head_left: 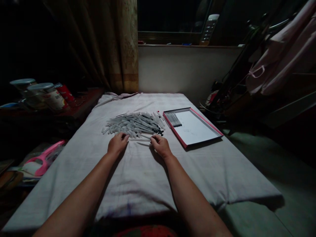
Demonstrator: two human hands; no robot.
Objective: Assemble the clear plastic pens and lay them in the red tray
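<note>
A heap of white pens [134,125] with dark tips lies on a pale cloth-covered board [138,171]. My left hand [118,144] and my right hand [160,144] rest at the heap's near edge, fingers curled. Between them lies one white pen [139,140], its ends pinched by the fingertips of both hands. To the right sits a flat white tray with a pink rim [197,126], holding a short row of pens [174,119] at its far left corner.
Lidded jars [40,93] stand on a dark shelf at the left. A pink tool [43,161] lies low at the left. A curtain [118,46] hangs behind, beside a window sill. A folding rack with pale cloth [278,56] fills the right side.
</note>
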